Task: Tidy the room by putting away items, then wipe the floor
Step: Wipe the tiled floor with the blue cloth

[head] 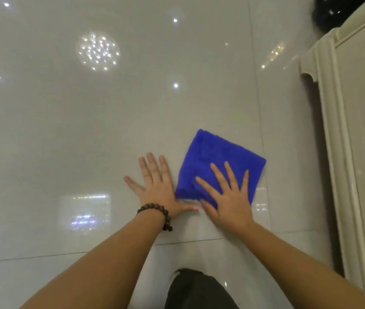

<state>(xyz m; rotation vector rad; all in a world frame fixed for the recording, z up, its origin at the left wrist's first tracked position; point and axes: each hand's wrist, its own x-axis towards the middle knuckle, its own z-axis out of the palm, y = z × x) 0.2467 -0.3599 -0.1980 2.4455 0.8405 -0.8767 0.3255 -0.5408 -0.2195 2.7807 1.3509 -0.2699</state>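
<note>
A folded blue cloth (217, 157) lies flat on the glossy pale tiled floor (87, 130). My right hand (228, 195) rests palm down on the cloth's near half, fingers spread and pressing it to the tile. My left hand (157, 188) lies flat on the bare floor just left of the cloth, fingers apart, holding nothing. A dark beaded bracelet (157, 212) circles my left wrist.
A cream cabinet (355, 130) with moulded edges stands along the right side, close to the cloth. A shiny black object (331, 12) sits at the top right behind it. My dark-clothed knee (195, 291) shows at the bottom centre. Ceiling lights reflect in the tiles.
</note>
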